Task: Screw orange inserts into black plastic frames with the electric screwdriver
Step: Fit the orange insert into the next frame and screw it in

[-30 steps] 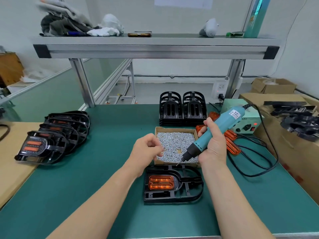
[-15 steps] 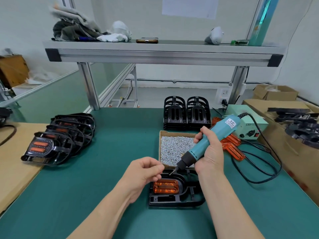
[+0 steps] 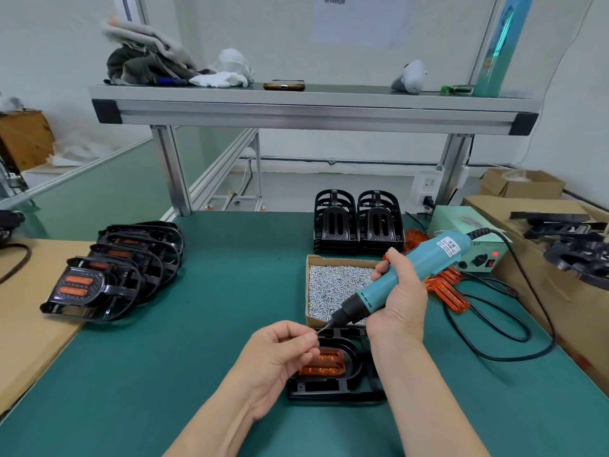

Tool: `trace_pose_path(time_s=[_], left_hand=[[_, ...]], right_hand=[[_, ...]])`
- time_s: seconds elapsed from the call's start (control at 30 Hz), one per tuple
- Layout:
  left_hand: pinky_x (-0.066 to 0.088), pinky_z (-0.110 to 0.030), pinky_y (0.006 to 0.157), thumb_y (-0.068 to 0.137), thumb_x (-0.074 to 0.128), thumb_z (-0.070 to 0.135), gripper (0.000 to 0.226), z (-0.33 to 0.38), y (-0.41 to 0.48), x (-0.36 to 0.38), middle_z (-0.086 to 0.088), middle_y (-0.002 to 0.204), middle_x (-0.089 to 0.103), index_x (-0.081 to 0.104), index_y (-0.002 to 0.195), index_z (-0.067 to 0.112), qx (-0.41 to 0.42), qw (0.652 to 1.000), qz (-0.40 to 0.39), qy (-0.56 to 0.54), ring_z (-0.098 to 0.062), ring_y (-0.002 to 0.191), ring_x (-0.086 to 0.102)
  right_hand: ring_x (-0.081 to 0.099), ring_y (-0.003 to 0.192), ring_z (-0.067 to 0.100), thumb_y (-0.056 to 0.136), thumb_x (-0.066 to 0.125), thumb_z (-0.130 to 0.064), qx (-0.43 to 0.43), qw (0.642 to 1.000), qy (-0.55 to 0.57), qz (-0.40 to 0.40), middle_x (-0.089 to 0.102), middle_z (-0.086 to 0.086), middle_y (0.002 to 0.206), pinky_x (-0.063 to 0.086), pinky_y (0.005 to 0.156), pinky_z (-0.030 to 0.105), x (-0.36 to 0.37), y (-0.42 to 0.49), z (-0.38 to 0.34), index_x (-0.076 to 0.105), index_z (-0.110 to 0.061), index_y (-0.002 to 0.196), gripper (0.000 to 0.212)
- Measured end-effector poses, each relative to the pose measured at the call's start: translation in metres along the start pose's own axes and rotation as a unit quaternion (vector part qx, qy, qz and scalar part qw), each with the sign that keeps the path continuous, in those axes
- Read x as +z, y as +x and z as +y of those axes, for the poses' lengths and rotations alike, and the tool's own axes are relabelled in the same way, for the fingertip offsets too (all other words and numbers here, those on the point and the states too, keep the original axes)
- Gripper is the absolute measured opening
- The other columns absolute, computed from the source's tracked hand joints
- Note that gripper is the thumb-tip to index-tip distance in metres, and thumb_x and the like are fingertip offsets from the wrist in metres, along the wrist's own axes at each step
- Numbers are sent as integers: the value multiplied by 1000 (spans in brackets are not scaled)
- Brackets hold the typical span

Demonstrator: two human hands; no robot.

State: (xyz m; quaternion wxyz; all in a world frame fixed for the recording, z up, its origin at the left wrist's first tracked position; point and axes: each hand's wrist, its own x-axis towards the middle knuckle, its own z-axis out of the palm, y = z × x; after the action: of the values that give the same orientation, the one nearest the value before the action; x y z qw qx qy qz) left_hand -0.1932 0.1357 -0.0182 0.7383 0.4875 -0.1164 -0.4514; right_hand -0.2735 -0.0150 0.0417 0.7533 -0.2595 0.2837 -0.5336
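Nearest, the left hand (image 3: pixel 280 354) pinches, probably, a screw too small to see at the bit (image 3: pixel 324 327), over the black frame (image 3: pixel 333 390) holding its orange insert (image 3: pixel 324 362); the right hand (image 3: pixel 398 301) grips the electric screwdriver (image 3: pixel 415 275). Poorly seated, that screw could drop.

Under the left grip (image 3: pixel 280 354), a glossy black plastic frame (image 3: pixel 336 390) holds a translucent orange plastic insert (image 3: pixel 326 362). The right grip (image 3: pixel 400 298) wraps a smooth teal plastic screwdriver (image 3: pixel 412 272). Beyond it, shiny metal screws (image 3: pixel 333 285) fill a cardboard box (image 3: pixel 309 291).
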Motion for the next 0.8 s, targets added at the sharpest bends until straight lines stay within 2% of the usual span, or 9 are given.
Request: trace_pose_path(time_s=[0.27, 0.43, 0.5, 0.6, 0.73, 0.8], left_hand=[[55, -17, 54, 64, 74, -4, 19, -1, -4, 5, -13, 69, 65, 67, 81, -6, 15, 999, 22, -41, -15, 58, 66], [56, -19, 58, 63, 76, -1, 15, -6, -7, 7, -12, 71, 66, 69, 77, -2, 40, 998, 39, -36, -16, 61, 67], [56, -20, 62, 69, 77, -2, 10, -10, -9, 10, -11, 72, 66, 71, 73, 5, 75, 996, 48, -6, -16, 65, 67], [54, -20, 63, 82, 72, -6, 26, -16, -12, 14, -8, 69, 69, 71, 70, 16, 166, 975, 77, 123, -14, 67, 66], [57, -26, 66, 85, 69, -8, 31, -19, -11, 17, -4, 69, 69, 68, 72, 21, 265, 934, 95, 221, -17, 68, 67], [57, -28, 66, 85, 69, -8, 34, -21, -12, 17, -4, 71, 68, 68, 72, 24, 284, 922, 88, 248, -20, 69, 67]], right_hand=[[53, 50, 6, 88, 72, -12, -5, 1000, -5, 4, 57, -4, 58, 48, 49, 17, 2, -6, 2, 55, -18, 91, 19], [53, 49, 5, 88, 72, -13, 2, 1000, -2, 14, 57, -5, 58, 48, 48, 16, 2, -6, 4, 55, -17, 94, 19], [54, 49, 5, 87, 73, -13, 2, 1000, -4, 24, 57, -6, 57, 47, 48, 16, 2, -6, 4, 55, -17, 93, 19], [54, 48, 5, 84, 74, -15, 17, 998, -3, 53, 59, -6, 57, 47, 47, 17, 2, -4, 5, 58, -16, 96, 20], [56, 50, 6, 83, 74, -19, 61, 994, 6, 87, 60, -6, 57, 49, 53, 22, -1, -1, 6, 62, -16, 104, 25], [56, 48, 6, 83, 74, -18, 66, 994, 9, 88, 60, -6, 56, 48, 49, 19, -2, 0, 6, 62, -16, 103, 24]])
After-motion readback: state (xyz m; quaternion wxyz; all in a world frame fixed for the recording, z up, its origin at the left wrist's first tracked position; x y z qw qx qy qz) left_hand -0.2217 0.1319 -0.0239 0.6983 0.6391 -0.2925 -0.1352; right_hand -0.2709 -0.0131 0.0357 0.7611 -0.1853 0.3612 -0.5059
